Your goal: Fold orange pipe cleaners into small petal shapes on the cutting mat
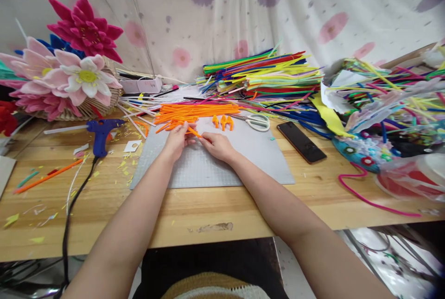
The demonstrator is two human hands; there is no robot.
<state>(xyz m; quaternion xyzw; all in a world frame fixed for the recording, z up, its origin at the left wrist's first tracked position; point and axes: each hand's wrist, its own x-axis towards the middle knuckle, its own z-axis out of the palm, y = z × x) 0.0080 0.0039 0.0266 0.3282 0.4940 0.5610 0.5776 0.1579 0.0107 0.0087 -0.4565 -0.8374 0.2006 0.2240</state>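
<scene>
Between my two hands is an orange pipe cleaner [193, 131], held over the grey cutting mat [208, 164]. My left hand [178, 141] is closed around one part of it, thumb on top. The fingertips of my right hand [216, 145] pinch its other end. Just beyond my hands lies a pile of orange pipe cleaners [198, 111]. Several small folded orange pieces [223, 123] rest on the mat to the right of the pile. Beside them are scissors [257, 122] with pale handles.
A blue hot glue gun [100, 134] lies at left, its cord running off the front edge. Felt-like flowers [86, 76] stand behind it. A phone [301, 142] lies right of the mat. Colourful pipe cleaner bundles [264, 74] fill the back; more clutter sits at right.
</scene>
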